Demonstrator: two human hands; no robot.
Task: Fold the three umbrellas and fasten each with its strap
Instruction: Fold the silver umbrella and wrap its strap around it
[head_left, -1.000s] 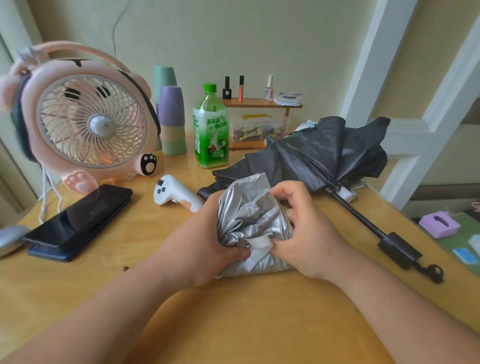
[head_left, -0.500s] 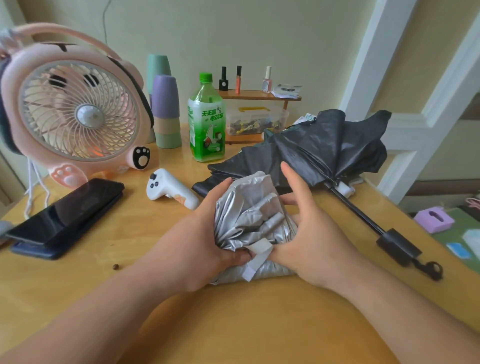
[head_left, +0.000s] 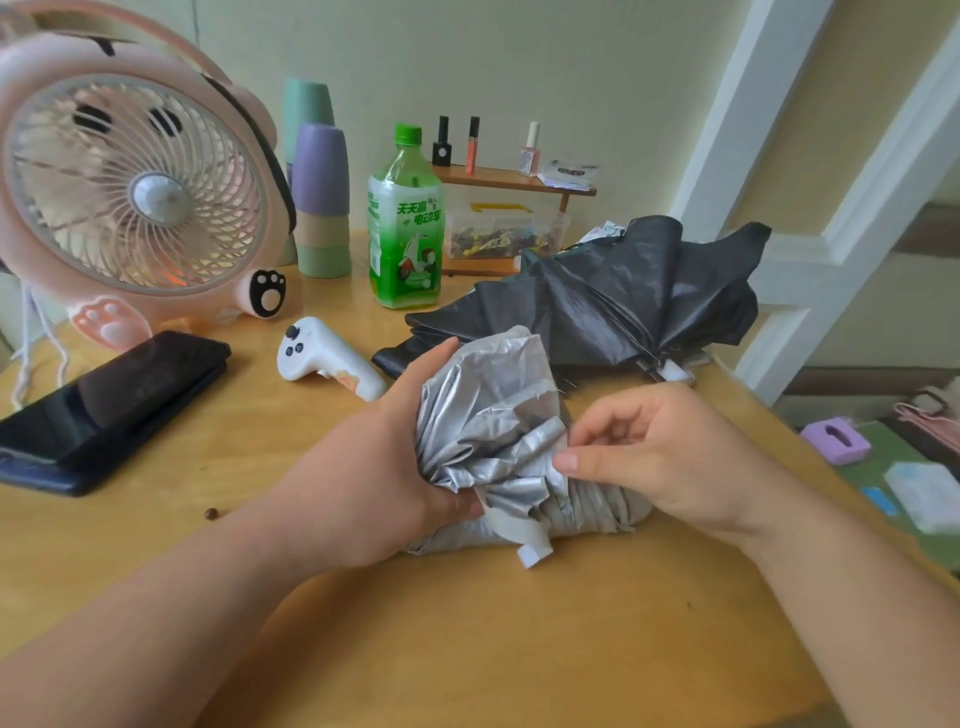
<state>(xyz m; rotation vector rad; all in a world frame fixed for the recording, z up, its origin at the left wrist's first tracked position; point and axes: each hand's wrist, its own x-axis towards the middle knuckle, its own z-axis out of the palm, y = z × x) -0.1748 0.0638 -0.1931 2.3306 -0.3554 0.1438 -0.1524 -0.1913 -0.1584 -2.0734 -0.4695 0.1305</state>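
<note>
Silver-cloth grip: left hand (head_left: 374, 467) curls round the silver umbrella (head_left: 498, 415), thumb clamped on the gathered waist, likely so the pleats cannot spring loose.
Right hand (head_left: 670, 457): fingers loosely curled, thumb tip touching the pleats, pinching nothing; seemingly placed to tuck folds.
Strap (head_left: 524, 535): pale tab hanging unfastened at the near side.
Umbrella look: crinkled, bunched, flaring at the far end, lying on the near-centre counter (head_left: 467, 649).
Black umbrella (head_left: 613, 296): far right, half-collapsed, unstrapped.

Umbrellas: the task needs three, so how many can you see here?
2. A silver umbrella lies bunched on the table, gripped by the left hand; a black umbrella lies half-collapsed just behind it. A third may be hidden or out of view.
</note>
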